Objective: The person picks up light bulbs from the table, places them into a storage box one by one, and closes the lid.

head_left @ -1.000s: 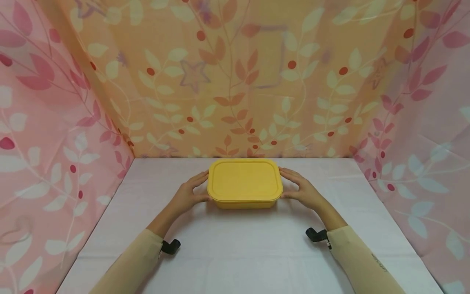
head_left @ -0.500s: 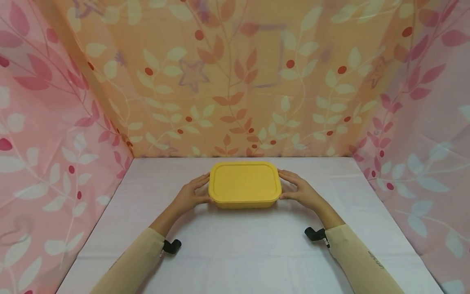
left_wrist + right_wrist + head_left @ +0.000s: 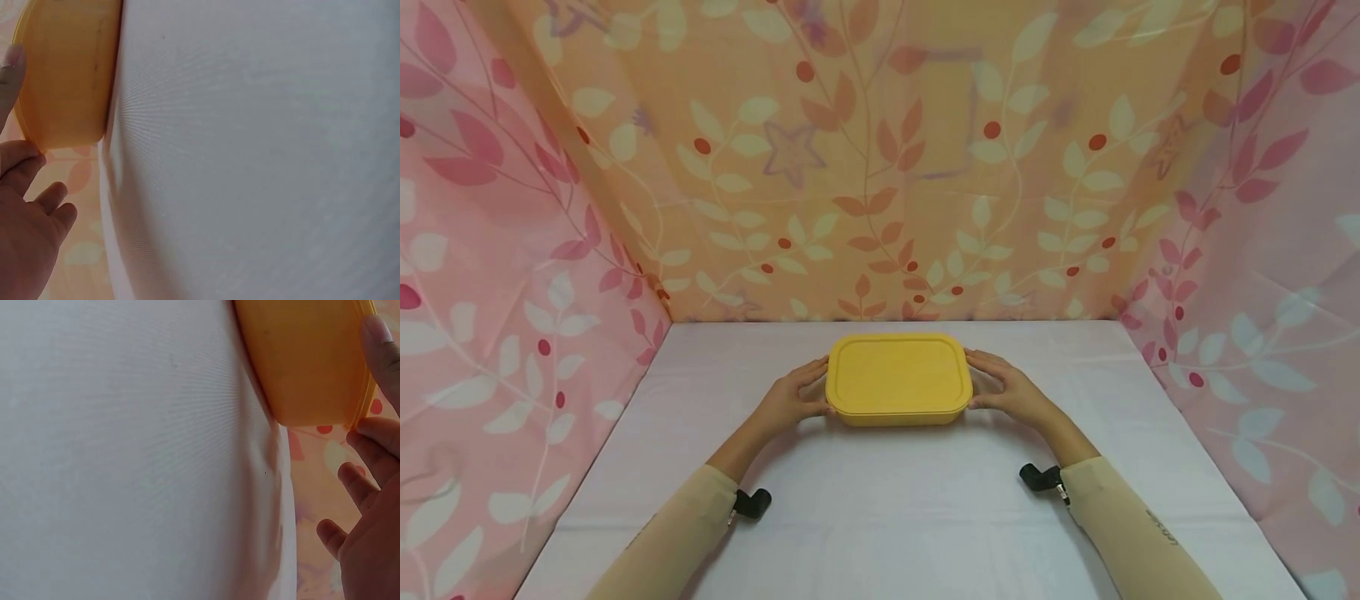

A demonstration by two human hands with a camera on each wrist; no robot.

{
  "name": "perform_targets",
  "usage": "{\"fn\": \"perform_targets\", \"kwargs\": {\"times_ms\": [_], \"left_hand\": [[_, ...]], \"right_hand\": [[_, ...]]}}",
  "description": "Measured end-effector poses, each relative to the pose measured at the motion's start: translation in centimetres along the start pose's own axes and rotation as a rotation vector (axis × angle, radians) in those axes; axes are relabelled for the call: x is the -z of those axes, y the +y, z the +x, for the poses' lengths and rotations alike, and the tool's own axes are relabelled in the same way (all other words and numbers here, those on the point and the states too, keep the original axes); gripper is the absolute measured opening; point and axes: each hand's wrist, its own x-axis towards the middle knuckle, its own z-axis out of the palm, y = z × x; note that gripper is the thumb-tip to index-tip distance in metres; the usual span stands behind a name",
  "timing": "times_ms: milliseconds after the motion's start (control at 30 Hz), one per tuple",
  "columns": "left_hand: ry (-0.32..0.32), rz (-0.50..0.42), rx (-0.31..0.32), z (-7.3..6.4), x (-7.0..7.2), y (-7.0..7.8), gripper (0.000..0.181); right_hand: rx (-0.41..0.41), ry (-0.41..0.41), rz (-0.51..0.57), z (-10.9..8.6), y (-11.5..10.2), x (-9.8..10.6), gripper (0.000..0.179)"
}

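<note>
A yellow lidded plastic container sits near the back of the white-covered table, its lid on top. The left hand holds its left end, thumb toward the front corner and fingers toward the back one. At the other end, the right hand holds it the same way. In the left wrist view, the thumb and some fingertips touch the container at its rim, while other fingers stand off it. The right wrist view likewise has thumb and fingers at the rim of the container. Its inside is hidden by the lid.
White cloth covers the table. An orange leaf-patterned curtain hangs just behind its back edge, with pink patterned curtains on both sides. Small black wrist cameras stick out from the sleeves.
The container's lid stands slightly lower in the head view and looks a little smaller. Both hands have stayed on the container's ends, the right one shifting slightly down and left.
</note>
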Motion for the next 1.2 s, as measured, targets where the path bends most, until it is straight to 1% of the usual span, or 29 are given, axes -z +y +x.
{"fn": "perform_targets", "kwargs": {"times_ms": [233,600,767,867,1000,1200], "left_hand": [[-0.001,-0.006,0.002,-0.1,-0.1,-0.1,0.101],[-0.013,0.017,0.012,0.0,-0.1,-0.2,0.103],[-0.011,0.018,0.012,0.1,0.0,0.0,0.102],[-0.012,0.024,0.017,-0.1,0.1,0.2,0.103],[-0.010,0.019,0.026,-0.4,0.0,0.4,0.100],[0.019,0.001,0.014,-1.0,-0.2,0.5,0.090]], "right_hand": [[0.007,-0.004,-0.012,0.0,0.1,-0.1,0.092],[0.022,-0.024,-0.028,0.2,0.5,-0.1,0.089],[0.016,-0.035,-0.043,0.1,0.2,0.1,0.091],[-0.010,-0.038,-0.037,-0.1,0.1,0.1,0.092],[-0.025,-0.030,-0.053,-0.5,0.0,-0.1,0.090],[-0.011,0.008,-0.075,-1.2,-0.6,-0.4,0.083]]}}
